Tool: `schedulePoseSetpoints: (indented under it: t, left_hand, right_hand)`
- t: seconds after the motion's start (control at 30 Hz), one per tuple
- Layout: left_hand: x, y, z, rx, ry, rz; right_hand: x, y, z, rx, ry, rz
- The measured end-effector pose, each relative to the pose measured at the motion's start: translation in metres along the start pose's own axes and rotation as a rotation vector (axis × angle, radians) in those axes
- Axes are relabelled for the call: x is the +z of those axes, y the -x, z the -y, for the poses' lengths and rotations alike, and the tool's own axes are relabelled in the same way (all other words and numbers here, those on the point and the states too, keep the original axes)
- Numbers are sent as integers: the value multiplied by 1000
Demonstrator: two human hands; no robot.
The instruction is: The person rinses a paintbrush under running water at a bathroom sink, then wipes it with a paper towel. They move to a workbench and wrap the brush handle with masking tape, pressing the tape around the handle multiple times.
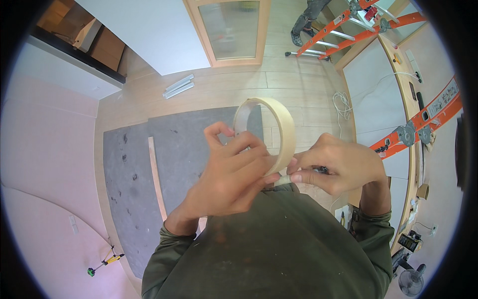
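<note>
A roll of pale yellow masking tape (287,132) stands on edge in front of my chest. My left hand (234,172) holds it, some fingers reaching through the ring and the thumb near its lower edge. Close to the roll's lower right, my right hand (338,162) pinches a short loose end of tape (282,180) between thumb and finger. This strip spans the small gap between both hands. Something small and dark shows within the right hand's curled fingers; I cannot make out what it is.
Grey sheets (194,124) with a wooden strip (155,174) lie on the floor. Metal profiles (178,86) lie beyond them. Orange ladders (326,37) stand right, with a person's legs (307,22) beside one. A white cable (341,102) coils near a cabinet. A yellow tripod tool (112,259) stands lower left.
</note>
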State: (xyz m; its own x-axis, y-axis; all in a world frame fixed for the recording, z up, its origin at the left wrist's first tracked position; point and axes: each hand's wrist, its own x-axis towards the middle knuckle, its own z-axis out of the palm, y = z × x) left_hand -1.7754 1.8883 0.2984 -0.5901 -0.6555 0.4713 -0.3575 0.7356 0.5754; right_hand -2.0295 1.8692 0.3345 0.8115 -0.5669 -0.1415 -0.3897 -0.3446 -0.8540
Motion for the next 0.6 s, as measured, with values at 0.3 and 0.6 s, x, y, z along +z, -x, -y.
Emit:
schedulePoseSetpoints:
  t: [0.3, 0.6]
  left_hand:
    - [2, -12, 3, 79, -27, -6]
    - [0, -15, -1, 125, -167, -4]
  right_hand:
    - [-8, -6, 3, 85, 4, 42]
    - [-8, -5, -11, 94, -5, 50]
